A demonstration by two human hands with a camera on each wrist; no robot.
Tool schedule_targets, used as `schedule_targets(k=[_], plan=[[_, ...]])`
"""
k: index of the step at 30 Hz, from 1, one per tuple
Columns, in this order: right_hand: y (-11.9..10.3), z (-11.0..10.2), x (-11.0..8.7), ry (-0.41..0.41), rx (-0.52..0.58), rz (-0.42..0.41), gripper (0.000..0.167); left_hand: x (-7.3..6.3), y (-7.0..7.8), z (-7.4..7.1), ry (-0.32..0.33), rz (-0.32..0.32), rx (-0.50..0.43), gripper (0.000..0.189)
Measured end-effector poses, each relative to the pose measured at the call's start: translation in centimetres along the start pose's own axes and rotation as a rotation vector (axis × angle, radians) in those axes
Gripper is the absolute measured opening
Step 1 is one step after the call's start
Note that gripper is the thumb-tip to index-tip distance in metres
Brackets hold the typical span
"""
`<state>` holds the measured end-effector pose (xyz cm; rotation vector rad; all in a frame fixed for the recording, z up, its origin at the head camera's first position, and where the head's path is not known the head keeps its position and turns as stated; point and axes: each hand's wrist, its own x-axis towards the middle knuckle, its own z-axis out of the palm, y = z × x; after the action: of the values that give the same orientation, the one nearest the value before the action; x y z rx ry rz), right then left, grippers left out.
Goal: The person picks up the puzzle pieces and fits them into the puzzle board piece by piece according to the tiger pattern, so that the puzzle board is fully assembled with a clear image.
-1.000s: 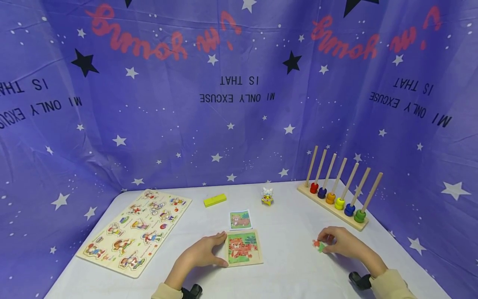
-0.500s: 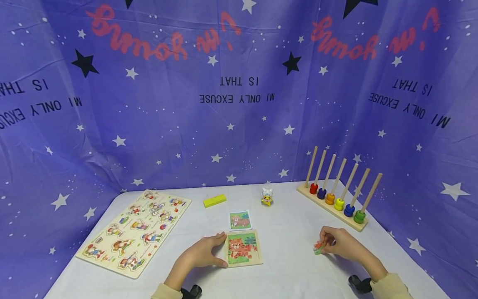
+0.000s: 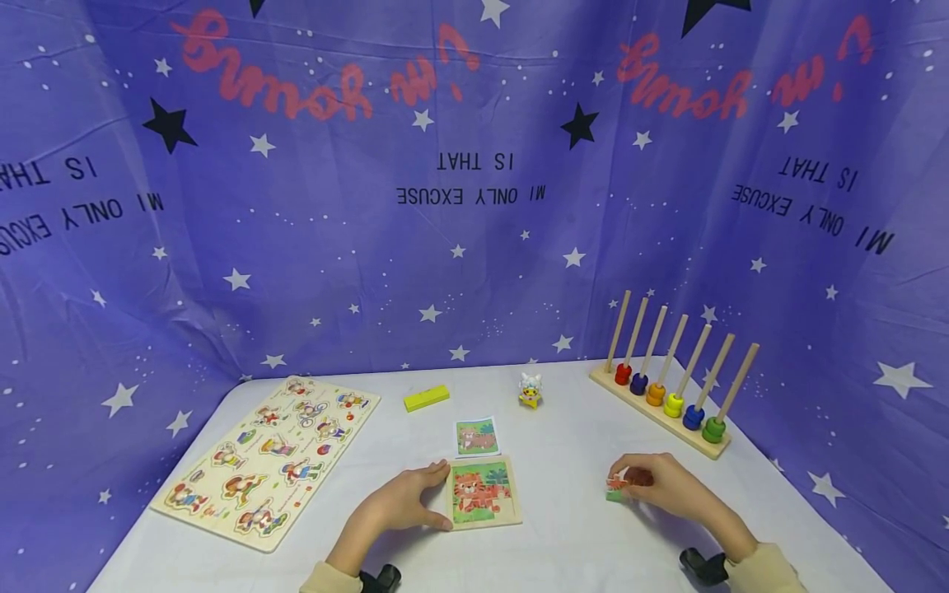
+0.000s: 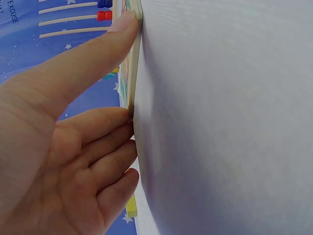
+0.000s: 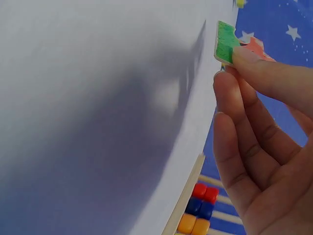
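A square wooden jigsaw puzzle [image 3: 482, 494] lies in the middle of the table, showing an orange tiger on green. Bare wood shows along the right side of its picture. My left hand [image 3: 404, 499] rests at its left edge, with extended fingers [image 4: 115, 147] and the thumb touching that edge. To the right, my right hand [image 3: 663, 484] pinches a jigsaw piece [image 5: 226, 43] in green and orange between thumb and fingers. In the right wrist view the piece is held up above the cloth, and the thumb covers part of it.
Behind the puzzle lies a small tiger picture card [image 3: 477, 436]. Farther back are a yellow block [image 3: 427, 398] and a small figurine [image 3: 530, 390]. A large peg puzzle board [image 3: 259, 461] occupies the left, and a wooden peg rack [image 3: 660, 412] with coloured beads stands at the right.
My right hand has shifted left toward the puzzle, carrying the jigsaw piece, which has turned in its fingers. The left hand and the puzzle have stayed in place.
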<state>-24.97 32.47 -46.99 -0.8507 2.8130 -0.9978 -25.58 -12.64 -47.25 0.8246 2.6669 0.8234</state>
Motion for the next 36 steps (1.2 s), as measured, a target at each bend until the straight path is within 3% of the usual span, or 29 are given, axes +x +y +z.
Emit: schedule_targets(k=[13, 36], plan=[[-2.6, 2.2, 2.7, 0.006, 0.04, -0.025, 0.02, 0.0, 0.0, 0.0, 0.002, -0.002, -0.006, 0.091], [-6.9, 6.7, 7.5, -0.054, 0.124, -0.153, 0.023, 0.0, -0.2, 0.1, 0.004, 0.003, -0.01, 0.092]])
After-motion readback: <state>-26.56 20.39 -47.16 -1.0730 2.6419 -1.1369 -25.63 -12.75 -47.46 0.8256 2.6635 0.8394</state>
